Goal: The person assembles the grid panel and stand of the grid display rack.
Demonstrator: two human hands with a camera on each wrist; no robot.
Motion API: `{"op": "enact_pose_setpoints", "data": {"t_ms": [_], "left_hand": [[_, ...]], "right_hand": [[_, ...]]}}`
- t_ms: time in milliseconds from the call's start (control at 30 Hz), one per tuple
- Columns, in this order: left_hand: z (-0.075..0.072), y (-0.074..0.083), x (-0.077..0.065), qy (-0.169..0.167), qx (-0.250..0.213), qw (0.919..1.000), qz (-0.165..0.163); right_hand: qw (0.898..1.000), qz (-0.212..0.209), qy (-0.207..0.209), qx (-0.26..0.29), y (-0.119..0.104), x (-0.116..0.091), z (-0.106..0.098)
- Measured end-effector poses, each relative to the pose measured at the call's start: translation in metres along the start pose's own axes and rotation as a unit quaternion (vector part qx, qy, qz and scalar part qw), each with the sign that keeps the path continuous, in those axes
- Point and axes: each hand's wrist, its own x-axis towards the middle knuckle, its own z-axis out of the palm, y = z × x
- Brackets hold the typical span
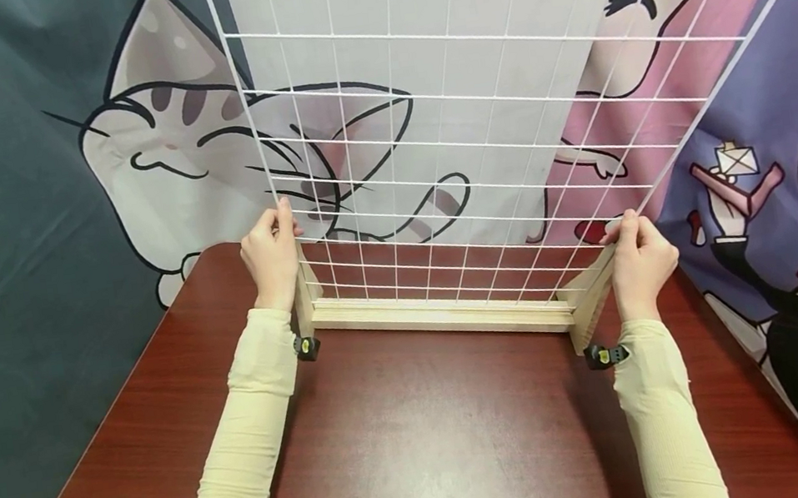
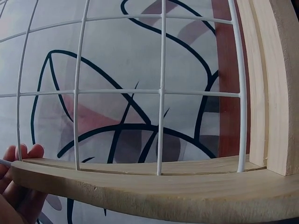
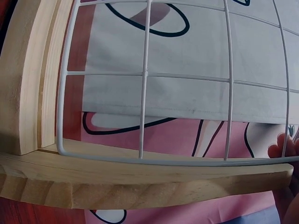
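Observation:
A white wire grid panel (image 1: pixel 495 96) stands upright, its lower edge down in a pale wooden base rail (image 1: pixel 446 319). Wooden side pieces rise at both ends of that rail. My left hand (image 1: pixel 271 253) pinches the panel's left edge wire near the tip of the left wooden side piece (image 2: pixel 140 191). On the opposite edge, my right hand (image 1: pixel 641 259) grips the wire by the end of the right wooden side piece (image 3: pixel 140 182). In both wrist views the panel's edge wire runs along the wood, and only some fingertips show.
The frame stands on a reddish-brown wooden table (image 1: pixel 425 447). Behind it hangs a cloth backdrop (image 1: pixel 0 209) with cartoon cats and figures. A small black device (image 1: pixel 308 347) is strapped at the left wrist, and a similar device (image 1: pixel 605 356) at the right.

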Motion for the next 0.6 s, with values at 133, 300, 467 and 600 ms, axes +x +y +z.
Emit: {"op": "enact_pose_setpoints", "data": {"t_ms": [133,300,467,600], "left_hand": [[0.0005,-0.0008,-0.0003,0.004,-0.004,1.0,0.001],[0.0021,-0.0019,0.0014,0.008,-0.005,0.9999,0.005],[0.0031,-0.0024,0.0014,0.007,-0.005,1.0,0.004],[0.0031,-0.0025,0.0002,0.007,-0.006,1.0,0.0]], "right_hand": [[1.0,0.002,-0.001,-0.003,0.0008,-0.001,0.0003],[1.0,0.0,-0.001,-0.005,-0.0001,-0.0006,0.0005],[1.0,-0.002,-0.001,-0.004,-0.0009,-0.0002,0.0004],[1.0,-0.001,-0.002,-0.007,-0.0006,-0.0008,0.0006]]}}
